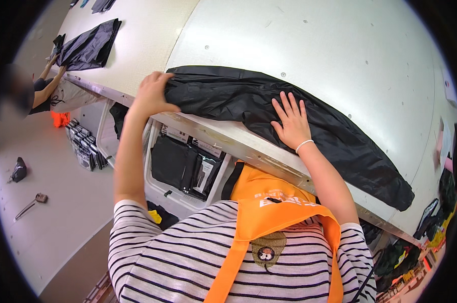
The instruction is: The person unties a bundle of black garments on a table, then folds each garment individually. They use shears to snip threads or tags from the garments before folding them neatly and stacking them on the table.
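A long, folded black garment [334,131] of thin, slightly shiny fabric lies along the near edge of the white table, its surface wrinkled. My left hand [152,95] is at the garment's left end, thumb and fingers spread apart against that end. On top of the garment's middle part, my right hand [290,120] rests flat with fingers stretched out and a beaded bracelet at the wrist. The exact kind of garment cannot be told from its folded shape.
Below the table edge stands a white bin [152,174] with black packaged goods. At the far left another person's hands [58,70] touch a dark folded garment [89,46]. Packages [84,144] and a dark bundle [18,170] lie on the floor. Dark clothing [395,260] is at the lower right.
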